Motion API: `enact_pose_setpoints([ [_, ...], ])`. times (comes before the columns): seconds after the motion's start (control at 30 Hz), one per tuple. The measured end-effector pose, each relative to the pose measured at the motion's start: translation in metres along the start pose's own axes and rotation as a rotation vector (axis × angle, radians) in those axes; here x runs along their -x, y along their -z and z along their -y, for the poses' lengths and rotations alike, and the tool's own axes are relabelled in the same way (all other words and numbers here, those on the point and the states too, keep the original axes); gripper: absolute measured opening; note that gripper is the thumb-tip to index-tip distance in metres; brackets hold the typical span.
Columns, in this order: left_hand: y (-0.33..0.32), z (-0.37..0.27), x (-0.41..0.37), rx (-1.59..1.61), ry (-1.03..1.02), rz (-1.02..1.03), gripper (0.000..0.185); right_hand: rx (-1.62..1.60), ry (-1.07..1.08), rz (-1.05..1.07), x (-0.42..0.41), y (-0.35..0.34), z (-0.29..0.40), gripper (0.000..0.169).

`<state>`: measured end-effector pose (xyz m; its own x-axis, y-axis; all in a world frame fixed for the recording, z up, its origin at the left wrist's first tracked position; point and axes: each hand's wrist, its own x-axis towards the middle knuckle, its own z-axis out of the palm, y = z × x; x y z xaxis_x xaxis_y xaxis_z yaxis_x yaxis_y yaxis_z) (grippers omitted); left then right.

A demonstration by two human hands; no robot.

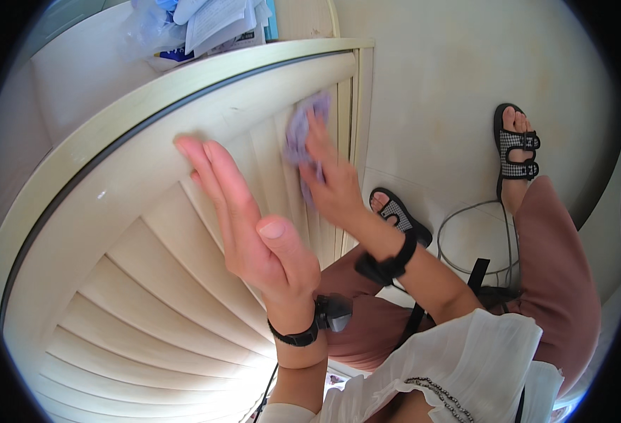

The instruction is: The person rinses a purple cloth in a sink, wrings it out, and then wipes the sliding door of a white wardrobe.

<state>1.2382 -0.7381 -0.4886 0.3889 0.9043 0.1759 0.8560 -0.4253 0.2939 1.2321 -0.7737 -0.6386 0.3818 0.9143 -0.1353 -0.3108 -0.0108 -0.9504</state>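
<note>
A crumpled purple cloth [301, 132] lies under the fingers of my right hand [337, 185]. My right hand presses it against the slats of a cream louvred door panel [194, 232], near the panel's side edge. My left hand [252, 227] is raised in front of the same panel and holds nothing. Its fingers are straight and the thumb stands off from them. The fingertips are at the wide smooth rail [130, 195] along the panel's top; whether they touch it I cannot tell. Both wrists wear black straps with a small device.
Above the panel, papers [220, 26] and a clear plastic bag [154, 26] lie on a ledge. My sandalled feet [516, 137] stand on the tiled floor [421, 106]. A grey cable [442, 227] loops over the floor by my leg.
</note>
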Motion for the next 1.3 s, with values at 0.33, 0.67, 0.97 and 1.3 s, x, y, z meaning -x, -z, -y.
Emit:
enact_pose_setpoints([
  [0.33, -0.002, 0.003, -0.006, 0.026, -0.020, 0.013, 0.065, 0.013, 0.150, 0.033, 0.027, -0.009, -0.001, 0.050],
  [0.67, -0.005, 0.000, -0.004, 0.030, -0.011, 0.071, 0.063, -0.060, -0.214, 0.024, 0.023, 0.003, -0.038, 0.057],
  [0.97, -0.007, 0.000, -0.004, 0.006, -0.014, 0.052, 0.063, 0.020, -0.185, -0.071, -0.019, 0.008, -0.064, 0.057],
  [1.3, -0.009, -0.001, -0.011, 0.038, 0.010, 0.061, 0.064, 0.099, -0.290, 0.054, 0.054, 0.006, -0.066, 0.061],
])
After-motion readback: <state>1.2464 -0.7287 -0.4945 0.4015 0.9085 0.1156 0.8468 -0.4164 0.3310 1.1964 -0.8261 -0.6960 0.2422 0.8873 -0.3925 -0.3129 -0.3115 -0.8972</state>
